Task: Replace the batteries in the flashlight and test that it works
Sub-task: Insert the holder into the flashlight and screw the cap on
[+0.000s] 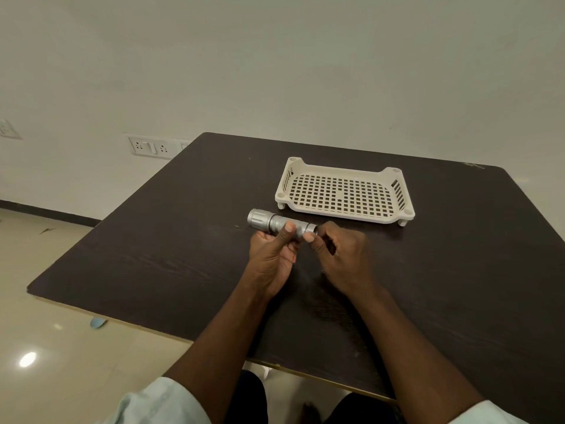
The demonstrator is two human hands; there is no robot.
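The silver flashlight (pixel 279 224) is being held just above the dark wood-grain surface (pixel 159 246), its head pointing left. Its barrel is being gripped by the curled fingers of the left hand (pixel 272 255), while its tail end is being pinched by the right hand (pixel 339 255). Just beyond, a cream perforated tray (pixel 394 217) is being carried by the surface. Behind, a pale wall with sockets (pixel 151 146) and a glossy tiled floor (pixel 46 347) are being shown.
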